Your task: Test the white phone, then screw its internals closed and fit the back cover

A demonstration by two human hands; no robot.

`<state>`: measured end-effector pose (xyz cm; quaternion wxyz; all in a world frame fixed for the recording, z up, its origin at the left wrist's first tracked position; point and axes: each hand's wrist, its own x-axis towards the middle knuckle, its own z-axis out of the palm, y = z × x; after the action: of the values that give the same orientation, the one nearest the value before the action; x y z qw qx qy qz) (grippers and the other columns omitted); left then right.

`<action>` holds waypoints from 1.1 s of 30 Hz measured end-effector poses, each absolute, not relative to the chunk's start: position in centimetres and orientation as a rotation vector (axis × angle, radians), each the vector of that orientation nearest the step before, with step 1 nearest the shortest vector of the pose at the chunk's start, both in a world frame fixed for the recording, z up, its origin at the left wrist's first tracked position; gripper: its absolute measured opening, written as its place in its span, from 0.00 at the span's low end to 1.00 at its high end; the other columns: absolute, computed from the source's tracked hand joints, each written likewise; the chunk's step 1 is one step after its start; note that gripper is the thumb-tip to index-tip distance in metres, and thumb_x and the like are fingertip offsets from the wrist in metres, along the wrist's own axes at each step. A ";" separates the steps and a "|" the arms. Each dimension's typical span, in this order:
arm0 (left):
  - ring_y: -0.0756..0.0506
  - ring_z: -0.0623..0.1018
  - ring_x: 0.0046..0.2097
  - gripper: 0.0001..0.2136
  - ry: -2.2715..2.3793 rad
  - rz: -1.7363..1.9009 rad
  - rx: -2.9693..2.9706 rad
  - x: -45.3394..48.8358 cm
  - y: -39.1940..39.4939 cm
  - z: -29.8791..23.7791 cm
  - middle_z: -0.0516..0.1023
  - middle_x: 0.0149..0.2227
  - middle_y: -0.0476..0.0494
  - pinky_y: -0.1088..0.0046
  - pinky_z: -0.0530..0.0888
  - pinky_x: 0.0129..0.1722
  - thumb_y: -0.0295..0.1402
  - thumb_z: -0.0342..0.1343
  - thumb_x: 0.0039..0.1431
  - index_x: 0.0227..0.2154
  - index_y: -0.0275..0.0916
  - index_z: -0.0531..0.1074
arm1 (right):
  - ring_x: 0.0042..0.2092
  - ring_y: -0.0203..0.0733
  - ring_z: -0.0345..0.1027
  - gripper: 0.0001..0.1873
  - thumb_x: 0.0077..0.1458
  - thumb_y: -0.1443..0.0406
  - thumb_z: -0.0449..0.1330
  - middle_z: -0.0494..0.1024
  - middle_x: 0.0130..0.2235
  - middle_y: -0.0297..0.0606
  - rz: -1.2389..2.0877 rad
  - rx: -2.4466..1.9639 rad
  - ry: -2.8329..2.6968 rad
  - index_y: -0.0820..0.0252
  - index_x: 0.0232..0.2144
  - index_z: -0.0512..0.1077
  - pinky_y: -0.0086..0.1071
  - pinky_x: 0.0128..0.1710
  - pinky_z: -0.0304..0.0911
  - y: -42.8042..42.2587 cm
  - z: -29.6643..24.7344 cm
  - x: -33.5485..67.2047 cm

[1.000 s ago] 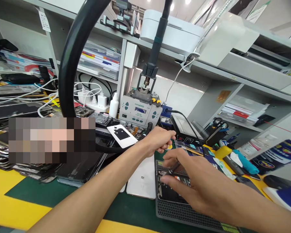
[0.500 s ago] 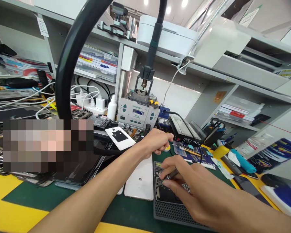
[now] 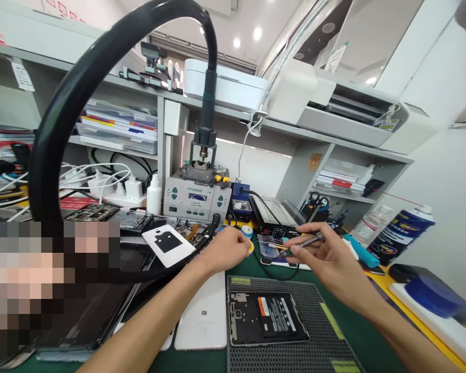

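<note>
My right hand (image 3: 322, 254) holds a slim dark grey screwdriver (image 3: 312, 240) between thumb and fingers, its tip pointing down to the left, above the tools on the mat. Below it an opened phone (image 3: 244, 324) with its battery (image 3: 277, 315) exposed lies on a grey honeycomb-textured pad (image 3: 318, 347). My left hand (image 3: 229, 249) is closed, its fingers curled down beside a small yellow-rimmed round container (image 3: 250, 247); what they grip, if anything, is hidden. Under my left forearm lies a white phone back (image 3: 202, 324).
A hot-air rework station (image 3: 196, 197) stands behind, its thick black hose (image 3: 46, 145) arching across the left. A white cover (image 3: 166, 246) lies near my left wrist. Stacked dark screens (image 3: 85, 305) fill the left. A spray can (image 3: 402, 235) and blue-and-white items (image 3: 435, 298) stand right.
My right hand has lifted the screwdriver away from the opened phone, up toward the back of the mat. The phone is now uncovered. My left hand stays closed near the round containers; the camera view has shifted.
</note>
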<state>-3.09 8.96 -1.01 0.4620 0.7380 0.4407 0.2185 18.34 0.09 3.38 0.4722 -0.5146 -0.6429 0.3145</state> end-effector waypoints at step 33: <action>0.47 0.67 0.29 0.05 1.021 0.514 2.102 -1.6 8.0 -2.2 0.72 0.26 0.47 0.70 0.60 0.29 0.32 0.54 0.56 0.26 0.40 0.70 | 0.44 0.45 0.77 0.17 0.61 0.58 0.62 0.79 0.41 0.39 0.823 -1.162 -1.412 0.55 0.48 0.63 0.44 0.47 0.78 -0.3 -0.6 19.7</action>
<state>-1.56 8.03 -2.16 0.3657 0.8177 0.3971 0.1999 19.68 -0.32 -0.58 0.5381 -0.4884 -0.5935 0.3459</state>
